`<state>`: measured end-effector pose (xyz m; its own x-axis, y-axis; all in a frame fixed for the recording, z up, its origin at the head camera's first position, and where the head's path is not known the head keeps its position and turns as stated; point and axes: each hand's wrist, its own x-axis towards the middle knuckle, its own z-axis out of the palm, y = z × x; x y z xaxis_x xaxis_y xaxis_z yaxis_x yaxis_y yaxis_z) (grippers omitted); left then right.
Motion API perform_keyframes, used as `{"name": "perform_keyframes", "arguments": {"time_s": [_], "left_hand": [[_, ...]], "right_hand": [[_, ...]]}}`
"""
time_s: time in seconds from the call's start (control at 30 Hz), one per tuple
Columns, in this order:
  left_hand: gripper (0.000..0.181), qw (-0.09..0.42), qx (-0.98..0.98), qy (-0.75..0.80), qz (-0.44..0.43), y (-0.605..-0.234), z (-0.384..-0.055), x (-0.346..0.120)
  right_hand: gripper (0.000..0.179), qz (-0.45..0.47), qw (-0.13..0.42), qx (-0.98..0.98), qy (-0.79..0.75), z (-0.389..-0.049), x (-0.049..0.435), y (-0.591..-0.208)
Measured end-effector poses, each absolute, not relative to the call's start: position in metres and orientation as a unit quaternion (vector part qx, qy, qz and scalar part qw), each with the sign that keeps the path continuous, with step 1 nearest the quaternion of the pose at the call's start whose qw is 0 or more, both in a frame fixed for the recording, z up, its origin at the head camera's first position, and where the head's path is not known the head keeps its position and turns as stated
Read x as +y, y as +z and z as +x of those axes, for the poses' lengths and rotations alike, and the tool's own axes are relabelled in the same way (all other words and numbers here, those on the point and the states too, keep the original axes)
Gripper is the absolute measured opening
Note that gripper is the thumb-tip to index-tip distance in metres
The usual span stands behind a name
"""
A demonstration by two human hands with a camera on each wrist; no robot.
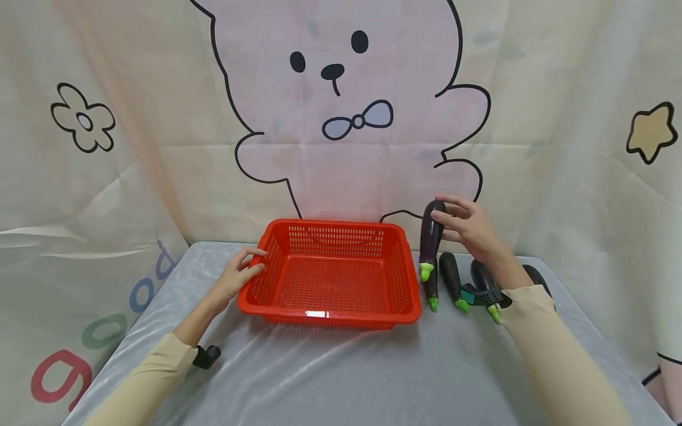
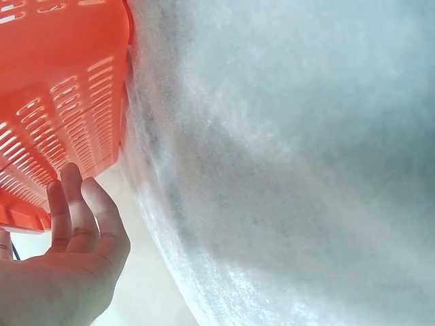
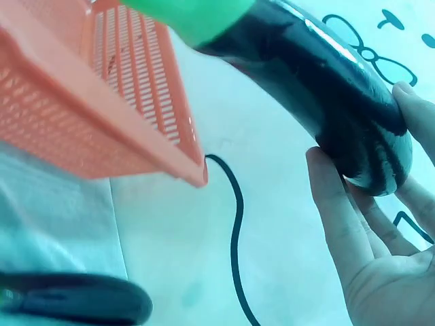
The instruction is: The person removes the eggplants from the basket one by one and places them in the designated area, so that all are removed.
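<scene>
My right hand point(image 1: 466, 225) pinches a dark purple eggplant point(image 1: 430, 234) near its rounded end. The eggplant hangs with its green stem end down, just right of the basket. In the right wrist view, thumb and fingers lie on either side of the eggplant point(image 3: 326, 88). My left hand point(image 1: 240, 272) rests its fingers at the left rim of the red plastic basket point(image 1: 330, 322). From the left wrist view, loosely extended fingers touch the basket's outer wall point(image 2: 75, 102). Bare slotted floor shows inside the basket.
Several more eggplants lie on the grey cloth right of the basket: one point(image 1: 433, 290) partly behind the held one, another point(image 1: 451, 277) beside it, and others point(image 1: 482, 275) partly covered by my right wrist. A printed curtain point(image 1: 341, 171) stands behind the table.
</scene>
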<state>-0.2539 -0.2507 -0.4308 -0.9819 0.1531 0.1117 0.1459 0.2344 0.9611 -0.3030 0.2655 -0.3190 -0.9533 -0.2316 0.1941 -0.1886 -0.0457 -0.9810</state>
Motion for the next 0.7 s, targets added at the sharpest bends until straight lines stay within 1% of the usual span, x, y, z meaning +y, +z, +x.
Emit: {"name": "perform_keyframes", "arguments": {"time_s": [0.27,0.43,0.7], "left_hand": [[0.037,0.002,0.786,0.612,0.091,-0.431,-0.253,-0.25],[0.037,0.004,0.781,0.617,0.094,-0.43,-0.252,-0.249],[0.036,0.001,0.78,0.618,0.099,-0.43,-0.251,-0.248]], "right_hand": [[0.041,-0.168,0.013,0.694,-0.7,-0.292,0.282,-0.318],[0.041,-0.153,0.006,0.707,-0.691,-0.288,0.291,-0.316],[0.047,-0.125,0.006,0.753,-0.646,-0.285,0.303,-0.322]]}}
